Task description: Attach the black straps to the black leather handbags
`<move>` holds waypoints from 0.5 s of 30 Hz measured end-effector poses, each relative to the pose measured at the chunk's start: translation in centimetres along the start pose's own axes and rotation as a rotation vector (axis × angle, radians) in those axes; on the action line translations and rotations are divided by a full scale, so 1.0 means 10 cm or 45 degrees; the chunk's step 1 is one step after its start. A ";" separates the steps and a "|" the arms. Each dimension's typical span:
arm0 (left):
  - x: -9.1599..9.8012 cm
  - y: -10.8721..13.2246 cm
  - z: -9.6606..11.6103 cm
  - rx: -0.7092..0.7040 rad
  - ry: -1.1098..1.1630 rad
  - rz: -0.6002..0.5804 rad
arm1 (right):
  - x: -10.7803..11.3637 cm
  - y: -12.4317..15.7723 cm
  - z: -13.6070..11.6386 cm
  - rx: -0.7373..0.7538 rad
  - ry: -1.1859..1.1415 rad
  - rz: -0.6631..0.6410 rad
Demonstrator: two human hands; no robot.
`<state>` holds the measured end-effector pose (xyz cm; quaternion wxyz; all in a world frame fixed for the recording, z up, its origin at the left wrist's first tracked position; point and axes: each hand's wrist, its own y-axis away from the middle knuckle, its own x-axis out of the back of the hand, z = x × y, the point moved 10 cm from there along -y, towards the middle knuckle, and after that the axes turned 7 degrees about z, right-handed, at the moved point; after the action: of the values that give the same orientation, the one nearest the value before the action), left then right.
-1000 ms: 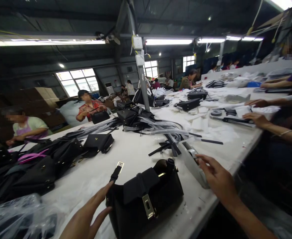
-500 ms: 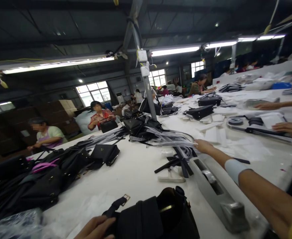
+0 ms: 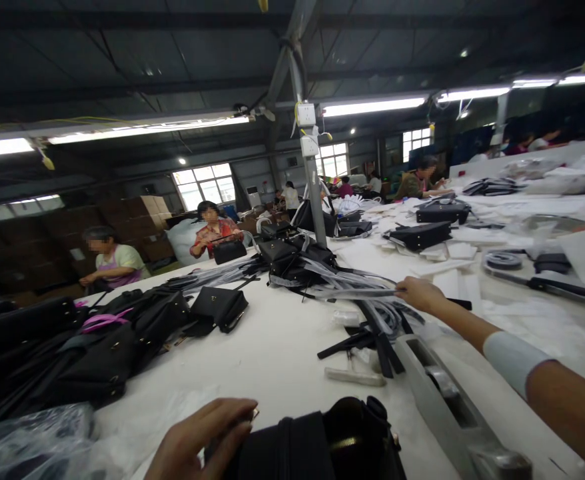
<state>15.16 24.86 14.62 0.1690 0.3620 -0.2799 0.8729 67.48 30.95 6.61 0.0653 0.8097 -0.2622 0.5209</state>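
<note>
My left hand [image 3: 200, 440] rests at the bottom edge with its fingers curled over the left side of a black handbag [image 3: 322, 443] on the white table [image 3: 272, 347]. My right arm stretches far out across the table. My right hand [image 3: 417, 293] pinches the end of a bundle of plastic-wrapped straps [image 3: 347, 287] lying in the middle. Loose black straps [image 3: 367, 333] lie just under that hand. A grey tape dispenser [image 3: 452, 407] sits beneath my right forearm.
A heap of black bags [image 3: 97, 333] fills the left of the table, and a small black purse [image 3: 217, 308] lies beside it. A metal pole [image 3: 313, 193] rises mid-table. Seated people work along the far side, and another person's hand shows at the right edge.
My right hand left the tape dispenser, reached forward and closed on the wrapped straps. The view rose, so the handbag and my left hand sank to the bottom edge.
</note>
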 end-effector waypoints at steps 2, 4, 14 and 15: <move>-0.19 -0.17 0.08 0.121 0.211 -0.100 | 0.16 0.12 -0.43 0.065 -0.164 -0.024; -0.46 -0.34 0.17 0.273 0.499 -0.225 | 0.31 0.33 -0.93 0.139 -0.362 -0.064; -0.95 -0.92 0.32 0.873 1.882 -0.092 | 0.68 2.18 -2.37 0.463 -0.958 -0.423; -0.86 -0.91 0.29 0.851 1.908 -0.004 | 0.64 2.34 -2.34 0.460 -0.965 -0.456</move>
<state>27.09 29.46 13.35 0.1956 -0.2855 0.1827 0.9202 39.03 17.61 18.80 -0.0885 0.9742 -0.0283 0.2056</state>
